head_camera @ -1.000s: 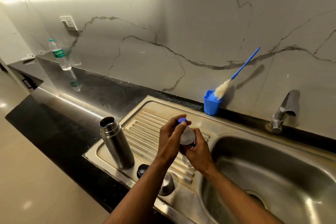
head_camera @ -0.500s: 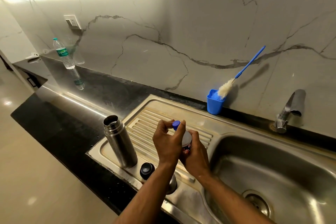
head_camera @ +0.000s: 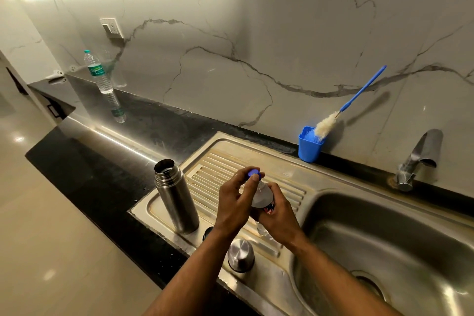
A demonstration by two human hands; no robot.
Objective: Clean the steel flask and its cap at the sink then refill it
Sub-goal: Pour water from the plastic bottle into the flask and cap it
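Note:
The open steel flask point(head_camera: 175, 197) stands upright at the left end of the sink's ribbed drainboard point(head_camera: 287, 187). Its steel cap point(head_camera: 241, 255) sits upside down near the front edge, and a dark inner stopper point(head_camera: 207, 232) peeks out behind my left wrist. Over the drainboard my right hand point(head_camera: 278, 215) grips the body of a small clear plastic bottle point(head_camera: 263, 196). My left hand point(head_camera: 234, 201) pinches that bottle's blue screw cap point(head_camera: 254, 173).
The sink basin point(head_camera: 400, 246) with its drain lies to the right, below a steel tap point(head_camera: 418, 159). A blue cup point(head_camera: 309, 146) holding a long bottle brush point(head_camera: 343, 106) stands against the marble wall. A sealed water bottle point(head_camera: 98, 72) stands far left on the black counter.
My hands stay on the small bottle while the left fingers shift round its blue cap. The view has drifted, so everything sits slightly further right in the frame.

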